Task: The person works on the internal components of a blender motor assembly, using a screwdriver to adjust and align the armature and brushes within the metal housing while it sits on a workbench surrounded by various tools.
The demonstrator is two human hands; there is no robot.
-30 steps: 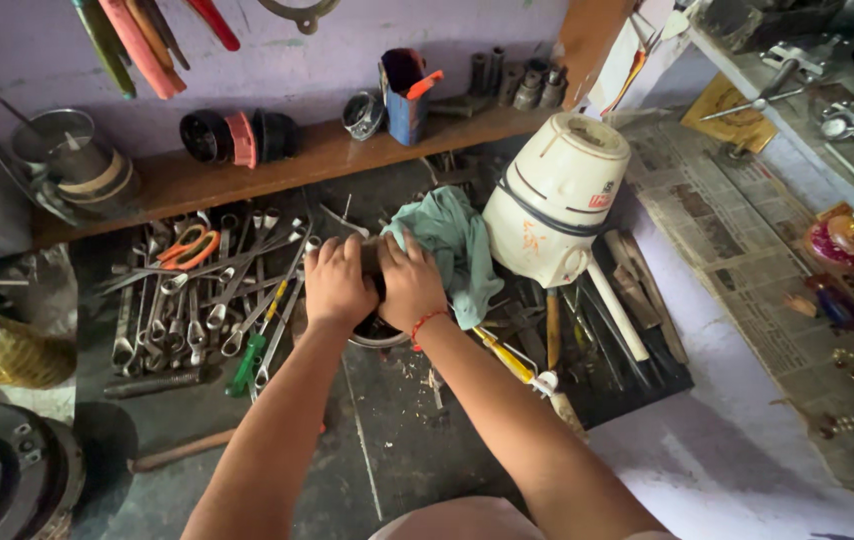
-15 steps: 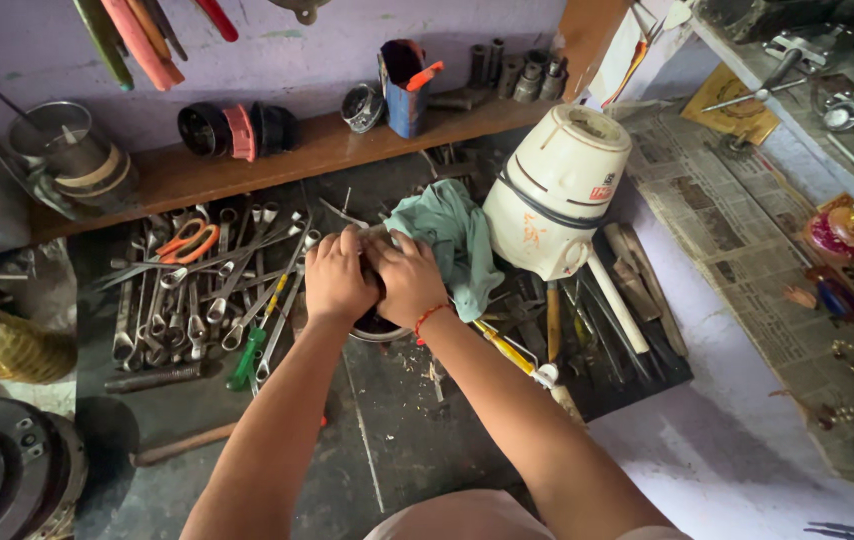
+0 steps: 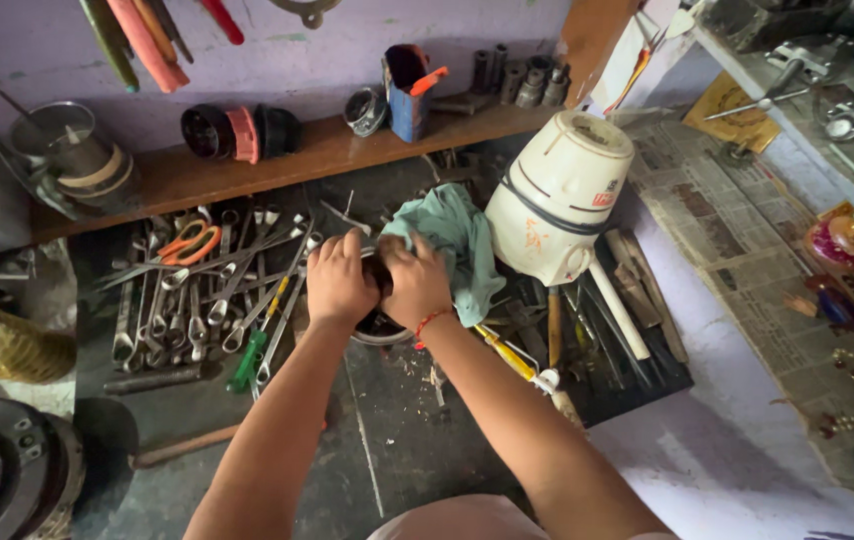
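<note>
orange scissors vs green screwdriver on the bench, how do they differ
The orange scissors have looped handles; the green screwdriver has one straight handle. The scissors lie nearer the shelf, the screwdriver nearer the person. Both rest among the wrenches, left of the hands.

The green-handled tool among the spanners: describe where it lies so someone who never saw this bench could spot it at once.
Start at the wooden shelf along the back wall; below it a spread of grey spanners covers the dark bench. At that pile's near edge, just left of the left hand, lies the green-handled tool, the only bright green piece among bare metal.
</note>
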